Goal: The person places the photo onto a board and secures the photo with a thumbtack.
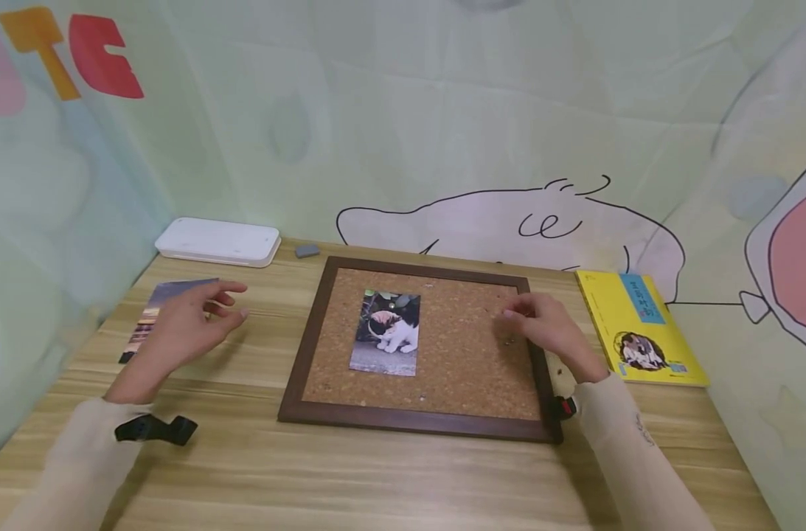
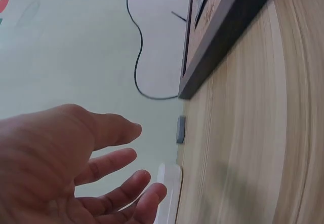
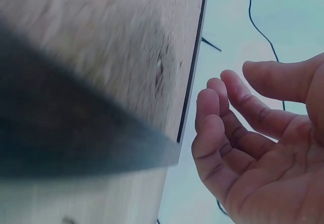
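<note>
A framed cork board (image 1: pixel 472 354) lies on the table, its frame dark brown. On its left half is a photo of a cat (image 1: pixel 392 343), with a small round pin (image 1: pixel 392 305) at its top. My right hand (image 1: pixel 550 323) hovers above the board's right side, fingers loosely bent; the right wrist view shows nothing between thumb and fingertips. Several tiny pins (image 1: pixel 508 341) dot the cork beneath it. To the left, my left hand (image 1: pixel 189 324) is raised with relaxed, parted fingers and holds nothing. It partly covers a sunset photo (image 1: pixel 140 333) on the table.
A white flat case (image 1: pixel 218 241) and a small grey block (image 1: pixel 307 251) stand by the back wall. On the right lies a yellow book (image 1: pixel 641 328). A small dark bit (image 1: pixel 560 372) sits on the wood (image 1: pixel 376 479) beside the frame.
</note>
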`<control>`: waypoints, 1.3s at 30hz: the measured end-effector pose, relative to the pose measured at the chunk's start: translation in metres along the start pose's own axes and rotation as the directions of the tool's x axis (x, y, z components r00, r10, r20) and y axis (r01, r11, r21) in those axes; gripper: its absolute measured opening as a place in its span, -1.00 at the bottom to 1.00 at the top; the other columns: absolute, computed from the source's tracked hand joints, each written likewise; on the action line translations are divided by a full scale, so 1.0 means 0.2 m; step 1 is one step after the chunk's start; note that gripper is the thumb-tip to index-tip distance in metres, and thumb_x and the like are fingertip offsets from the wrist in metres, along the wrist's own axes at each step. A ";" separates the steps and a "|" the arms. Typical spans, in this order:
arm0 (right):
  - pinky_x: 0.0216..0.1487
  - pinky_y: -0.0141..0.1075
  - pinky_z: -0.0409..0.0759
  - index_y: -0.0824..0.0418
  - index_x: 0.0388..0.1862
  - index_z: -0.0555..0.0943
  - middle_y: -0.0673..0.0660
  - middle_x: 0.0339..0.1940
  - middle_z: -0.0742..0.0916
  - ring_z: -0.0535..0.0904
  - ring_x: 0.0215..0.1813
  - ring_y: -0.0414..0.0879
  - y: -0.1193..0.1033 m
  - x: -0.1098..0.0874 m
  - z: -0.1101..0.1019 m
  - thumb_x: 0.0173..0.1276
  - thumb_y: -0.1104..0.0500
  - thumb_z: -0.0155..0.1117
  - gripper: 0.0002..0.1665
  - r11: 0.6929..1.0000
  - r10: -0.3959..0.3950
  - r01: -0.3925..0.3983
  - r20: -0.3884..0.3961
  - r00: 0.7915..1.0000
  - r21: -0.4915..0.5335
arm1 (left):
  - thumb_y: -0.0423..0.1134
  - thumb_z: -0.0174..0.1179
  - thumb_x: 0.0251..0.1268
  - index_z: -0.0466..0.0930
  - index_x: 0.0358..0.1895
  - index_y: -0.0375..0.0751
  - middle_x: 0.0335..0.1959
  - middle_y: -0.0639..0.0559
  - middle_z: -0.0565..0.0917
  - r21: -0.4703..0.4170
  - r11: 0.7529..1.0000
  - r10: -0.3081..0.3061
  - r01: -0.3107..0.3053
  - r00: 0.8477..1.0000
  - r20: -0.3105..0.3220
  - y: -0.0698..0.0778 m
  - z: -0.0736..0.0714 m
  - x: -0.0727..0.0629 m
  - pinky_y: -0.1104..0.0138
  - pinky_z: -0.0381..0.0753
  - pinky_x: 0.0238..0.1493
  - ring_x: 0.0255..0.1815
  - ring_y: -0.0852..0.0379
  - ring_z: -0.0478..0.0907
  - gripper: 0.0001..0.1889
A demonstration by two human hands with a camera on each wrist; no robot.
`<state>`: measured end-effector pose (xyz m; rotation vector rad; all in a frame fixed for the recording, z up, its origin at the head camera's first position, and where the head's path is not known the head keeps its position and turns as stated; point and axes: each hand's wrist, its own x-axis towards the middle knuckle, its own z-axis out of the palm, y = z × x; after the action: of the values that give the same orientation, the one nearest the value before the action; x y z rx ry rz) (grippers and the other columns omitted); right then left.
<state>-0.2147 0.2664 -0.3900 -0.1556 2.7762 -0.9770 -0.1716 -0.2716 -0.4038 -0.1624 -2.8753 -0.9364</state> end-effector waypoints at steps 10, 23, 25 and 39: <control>-0.09 -0.28 0.57 0.37 0.14 0.71 0.32 0.03 0.77 0.64 -0.02 0.08 0.11 -0.11 -0.09 0.65 0.08 0.23 -0.62 0.998 0.020 -0.019 0.017 1.000 -0.063 | -0.03 0.30 0.54 0.53 0.41 -0.37 0.15 -0.54 0.67 -0.007 0.997 -0.081 0.081 0.997 -0.014 -0.21 -0.11 -0.08 0.47 0.57 -0.38 0.02 -0.37 0.72 -0.41; -0.08 -0.24 0.53 0.33 0.07 0.74 0.22 -0.07 0.77 0.59 -0.03 0.05 0.27 -0.21 -0.15 0.58 0.07 0.30 -0.65 0.981 0.164 -0.156 0.065 0.984 -0.112 | 0.03 0.26 0.55 0.44 0.45 -0.45 0.19 -0.63 0.59 0.101 0.976 -0.191 0.192 0.981 -0.024 -0.35 -0.19 -0.16 0.32 0.52 -0.32 0.11 -0.57 0.60 -0.33; -0.08 -0.22 0.53 0.34 0.05 0.74 0.22 -0.10 0.76 0.58 -0.05 0.05 0.28 -0.22 -0.16 0.57 0.09 0.31 -0.67 0.979 0.176 -0.167 0.076 0.981 -0.115 | 0.02 0.25 0.56 0.42 0.44 -0.46 0.20 -0.65 0.57 0.121 0.971 -0.205 0.207 0.978 -0.024 -0.36 -0.21 -0.16 0.17 0.58 -0.29 0.13 -0.59 0.58 -0.33; -0.07 -0.20 0.52 0.31 -0.08 0.76 0.20 -0.16 0.76 0.57 -0.08 0.04 0.31 -0.28 -0.15 0.50 0.11 0.40 -0.75 0.960 0.253 -0.242 0.071 0.965 -0.141 | 0.09 0.20 0.57 0.30 0.49 -0.51 0.28 -0.86 0.38 0.206 0.946 -0.265 0.248 0.962 0.059 -0.45 -0.23 -0.18 -0.41 0.47 0.03 0.19 -0.73 0.39 -0.23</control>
<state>-0.1683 0.3412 -0.3977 0.1259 2.6943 -0.7094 -0.1450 -0.3741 -0.4245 0.2006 -3.0999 -0.6856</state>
